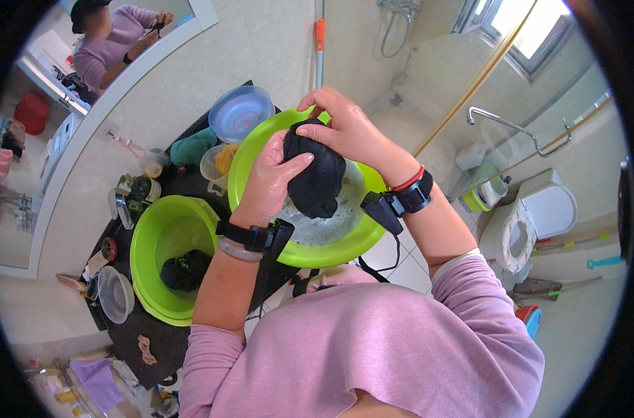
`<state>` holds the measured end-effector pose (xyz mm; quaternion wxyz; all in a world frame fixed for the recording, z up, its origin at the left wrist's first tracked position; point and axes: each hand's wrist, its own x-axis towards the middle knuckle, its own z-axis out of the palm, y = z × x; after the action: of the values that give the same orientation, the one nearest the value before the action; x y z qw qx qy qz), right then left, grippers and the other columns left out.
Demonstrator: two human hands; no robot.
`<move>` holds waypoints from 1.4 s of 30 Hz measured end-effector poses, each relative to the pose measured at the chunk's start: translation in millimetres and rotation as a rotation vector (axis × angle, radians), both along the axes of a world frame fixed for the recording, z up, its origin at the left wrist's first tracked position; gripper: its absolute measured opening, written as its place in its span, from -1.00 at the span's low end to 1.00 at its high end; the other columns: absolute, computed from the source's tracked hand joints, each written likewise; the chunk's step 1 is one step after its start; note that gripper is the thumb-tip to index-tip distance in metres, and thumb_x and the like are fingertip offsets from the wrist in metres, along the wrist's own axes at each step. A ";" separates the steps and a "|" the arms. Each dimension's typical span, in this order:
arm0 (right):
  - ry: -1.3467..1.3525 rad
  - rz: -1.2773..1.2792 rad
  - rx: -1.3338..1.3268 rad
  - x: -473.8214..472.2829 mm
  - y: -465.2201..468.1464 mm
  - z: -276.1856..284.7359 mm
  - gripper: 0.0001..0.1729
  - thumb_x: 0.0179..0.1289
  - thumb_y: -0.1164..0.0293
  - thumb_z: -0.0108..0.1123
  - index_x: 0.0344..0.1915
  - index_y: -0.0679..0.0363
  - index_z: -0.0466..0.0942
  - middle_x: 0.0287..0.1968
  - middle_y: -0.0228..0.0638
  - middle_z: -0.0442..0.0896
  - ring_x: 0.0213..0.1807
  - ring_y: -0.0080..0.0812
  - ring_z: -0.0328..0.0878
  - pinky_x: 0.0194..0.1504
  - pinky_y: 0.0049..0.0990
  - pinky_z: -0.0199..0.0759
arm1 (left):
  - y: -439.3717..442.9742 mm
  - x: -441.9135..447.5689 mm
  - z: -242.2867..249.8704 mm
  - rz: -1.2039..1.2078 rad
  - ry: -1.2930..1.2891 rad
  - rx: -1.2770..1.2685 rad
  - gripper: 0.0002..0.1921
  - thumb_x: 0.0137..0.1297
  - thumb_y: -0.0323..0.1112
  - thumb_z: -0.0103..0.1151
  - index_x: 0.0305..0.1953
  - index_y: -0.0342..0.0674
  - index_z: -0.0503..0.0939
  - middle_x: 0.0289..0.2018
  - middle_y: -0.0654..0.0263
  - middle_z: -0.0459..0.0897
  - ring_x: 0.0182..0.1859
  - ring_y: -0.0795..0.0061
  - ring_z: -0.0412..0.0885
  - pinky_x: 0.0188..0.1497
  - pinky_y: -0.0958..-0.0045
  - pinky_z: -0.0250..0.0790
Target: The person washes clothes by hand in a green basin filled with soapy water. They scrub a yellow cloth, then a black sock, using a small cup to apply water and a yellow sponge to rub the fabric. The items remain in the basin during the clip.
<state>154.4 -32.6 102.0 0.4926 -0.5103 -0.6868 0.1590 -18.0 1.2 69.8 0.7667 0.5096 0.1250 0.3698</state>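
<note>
A dark, wet-looking piece of cloth (pixel 317 180) hangs bunched between both hands. My left hand (pixel 272 172) grips its left side, thumb laid across the front. At the top edge, my right hand (pixel 343 123) pinches the fabric between thumb and fingers. Beneath the cloth stands a lime-green basin (pixel 301 256) of sudsy water (pixel 348 219). To the left, a second green basin (pixel 173 209) contains another dark bundle of cloth (pixel 183 270).
A black countertop (pixel 139 318) carries a blue plastic basin (pixel 241 112), a green towel (pixel 194 147), a clear tub (pixel 116 294) and a faucet (pixel 119 206). A mirror (pixel 134 57) hangs at left. A toilet (pixel 510 235) and glass shower partition (pixel 484 68) are at right.
</note>
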 end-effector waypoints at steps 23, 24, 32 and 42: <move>0.601 0.123 -0.537 -5.0 -14.6 -20.1 -0.85 0.24 0.46 0.29 -0.29 0.18 0.46 -0.33 -0.53 0.52 -0.28 -0.74 0.43 -0.27 -0.71 0.32 | 4.0 -5.3 -11.7 0.091 0.076 -0.172 -0.71 0.40 -0.51 -0.01 0.12 -0.21 0.37 -0.05 0.30 0.52 -0.06 0.66 0.49 -0.04 0.61 0.37; 0.675 0.156 -0.527 -4.9 -14.4 -20.2 -0.87 0.25 0.48 0.28 -0.30 0.17 0.47 -0.34 -0.56 0.51 -0.29 -0.77 0.41 -0.28 -0.73 0.31 | 3.7 -4.1 -11.9 0.096 0.056 -0.036 -0.73 0.39 -0.51 0.00 0.09 -0.22 0.39 -0.08 0.34 0.53 -0.09 0.68 0.49 -0.06 0.63 0.37; 0.541 0.188 -0.443 -5.2 -18.9 -12.7 -0.86 0.18 0.55 0.30 -0.31 0.23 0.48 -0.38 -0.57 0.51 -0.32 -0.70 0.42 -0.25 -0.65 0.35 | 8.5 -18.7 1.4 0.050 0.459 0.265 -0.81 0.36 -0.44 0.11 -0.03 -0.28 0.49 -0.23 0.50 0.52 -0.20 0.79 0.45 -0.15 0.69 0.35; 0.467 0.170 -0.436 3.4 -19.9 -3.9 -0.89 0.17 0.53 0.29 -0.31 0.26 0.53 -0.41 -0.55 0.53 -0.35 -0.68 0.43 -0.28 -0.62 0.35 | 7.3 -16.9 5.5 0.029 0.228 -0.115 -0.95 0.38 -0.41 0.07 -0.27 -0.19 0.53 -0.39 0.56 0.45 -0.36 0.83 0.36 -0.32 0.69 0.24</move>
<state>157.9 -52.5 98.1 0.5007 -0.4944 -0.5453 0.4555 -34.9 8.5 75.2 0.7700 0.5019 0.2397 0.3125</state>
